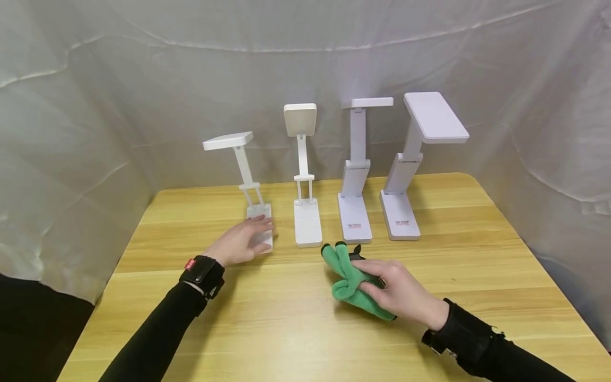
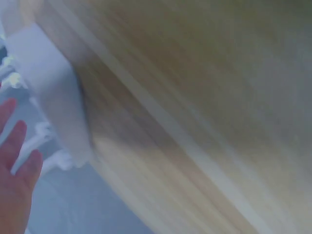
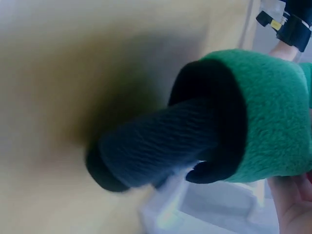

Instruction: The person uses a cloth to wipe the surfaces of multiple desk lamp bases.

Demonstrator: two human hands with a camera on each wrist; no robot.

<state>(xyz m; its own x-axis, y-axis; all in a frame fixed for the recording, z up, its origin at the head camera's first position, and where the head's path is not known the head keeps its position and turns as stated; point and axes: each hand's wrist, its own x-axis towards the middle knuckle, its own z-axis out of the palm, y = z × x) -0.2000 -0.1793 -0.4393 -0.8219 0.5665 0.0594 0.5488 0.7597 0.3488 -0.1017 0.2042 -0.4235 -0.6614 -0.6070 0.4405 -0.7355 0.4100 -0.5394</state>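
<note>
My right hand (image 1: 401, 289) grips a bunched green cloth (image 1: 350, 281) with black edging, just above the table in front of the lamps. In the right wrist view the folded green cloth (image 3: 273, 112) shows its dark underside and black trim. My left hand (image 1: 242, 241) is over the base of the leftmost white desk lamp (image 1: 260, 209), its fingers extended and partly covering the base. The left wrist view shows the fingers (image 2: 14, 141) spread beside a white lamp base (image 2: 53, 92); whether they touch it I cannot tell.
Three more white desk lamps stand in a row at the back: one with a thin stem (image 1: 307, 223), one with a wide arm (image 1: 354, 212), and the rightmost lamp (image 1: 400, 212). Behind the wooden table (image 1: 267, 329) hangs a pale grey curtain (image 1: 215, 79).
</note>
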